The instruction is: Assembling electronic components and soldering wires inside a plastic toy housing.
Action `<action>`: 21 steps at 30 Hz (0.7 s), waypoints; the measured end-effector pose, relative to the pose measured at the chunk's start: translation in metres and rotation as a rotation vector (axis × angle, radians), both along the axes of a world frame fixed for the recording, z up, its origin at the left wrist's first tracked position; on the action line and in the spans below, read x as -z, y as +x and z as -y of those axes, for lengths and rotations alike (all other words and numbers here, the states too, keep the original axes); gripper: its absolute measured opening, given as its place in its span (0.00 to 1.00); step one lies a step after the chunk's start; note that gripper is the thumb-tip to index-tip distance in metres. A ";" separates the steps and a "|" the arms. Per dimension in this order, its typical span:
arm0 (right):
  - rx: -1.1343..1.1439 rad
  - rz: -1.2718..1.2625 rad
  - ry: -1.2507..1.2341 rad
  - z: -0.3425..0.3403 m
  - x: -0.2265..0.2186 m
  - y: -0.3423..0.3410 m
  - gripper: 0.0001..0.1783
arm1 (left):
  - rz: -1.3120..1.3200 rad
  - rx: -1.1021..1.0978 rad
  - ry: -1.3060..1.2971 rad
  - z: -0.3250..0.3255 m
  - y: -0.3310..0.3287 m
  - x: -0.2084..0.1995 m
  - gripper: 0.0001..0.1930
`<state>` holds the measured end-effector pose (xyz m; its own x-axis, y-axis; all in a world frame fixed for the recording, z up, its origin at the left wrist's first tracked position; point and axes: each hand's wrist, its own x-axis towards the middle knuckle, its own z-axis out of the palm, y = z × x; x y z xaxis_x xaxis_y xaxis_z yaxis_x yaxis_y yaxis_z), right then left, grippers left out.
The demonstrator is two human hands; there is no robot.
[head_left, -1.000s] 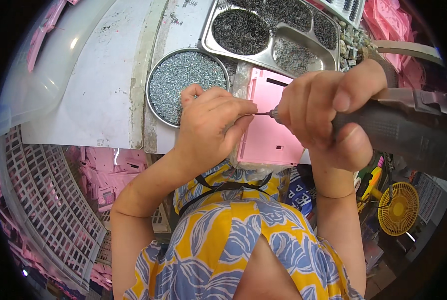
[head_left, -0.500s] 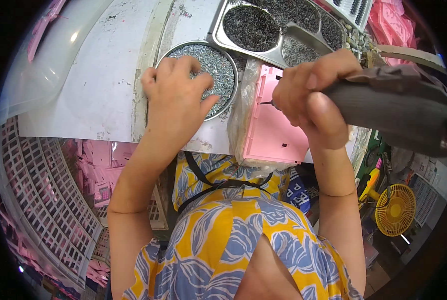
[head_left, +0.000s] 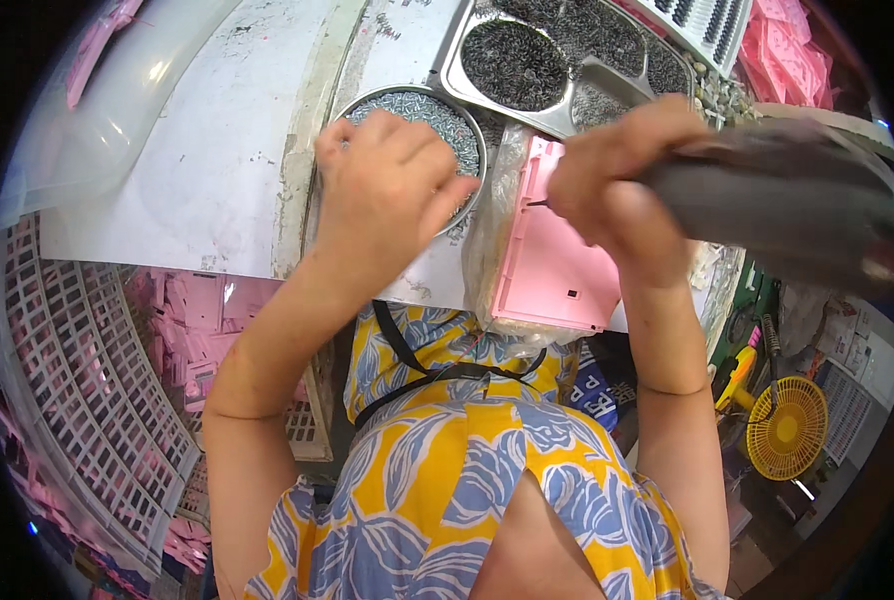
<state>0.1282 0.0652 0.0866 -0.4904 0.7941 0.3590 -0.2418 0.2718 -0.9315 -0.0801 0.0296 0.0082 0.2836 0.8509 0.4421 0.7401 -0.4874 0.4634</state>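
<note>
One round bowl of screws point(head_left: 445, 112) is covered by the left hand point(head_left: 392, 190), fingers curled downward; any grasp is hidden. One grey power screwdriver point(head_left: 777, 195) is gripped by the right hand point(head_left: 617, 195), seemingly over one pink casing point(head_left: 552, 265).

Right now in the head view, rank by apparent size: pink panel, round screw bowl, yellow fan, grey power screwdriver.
1. grey power screwdriver, though it is nearest the camera, so inflated.
2. pink panel.
3. round screw bowl, partly hidden by the left hand.
4. yellow fan.
</note>
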 end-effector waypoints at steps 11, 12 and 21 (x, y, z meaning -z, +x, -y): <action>-0.023 -0.137 -0.075 0.030 -0.024 0.006 0.15 | 0.348 0.201 -0.024 0.033 0.036 -0.013 0.12; -0.002 -0.136 -0.081 0.033 -0.022 0.005 0.15 | 0.307 0.197 -0.010 0.034 0.035 -0.013 0.13; 0.053 -0.133 -0.267 0.079 -0.009 0.005 0.17 | 0.430 0.118 -0.050 0.029 0.004 -0.021 0.27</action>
<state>0.1336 -0.0140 0.0959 -0.4082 0.8925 0.1920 -0.3580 0.0369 -0.9330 -0.0763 0.0004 0.0296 0.1797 0.8473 0.4998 0.4158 -0.5259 0.7420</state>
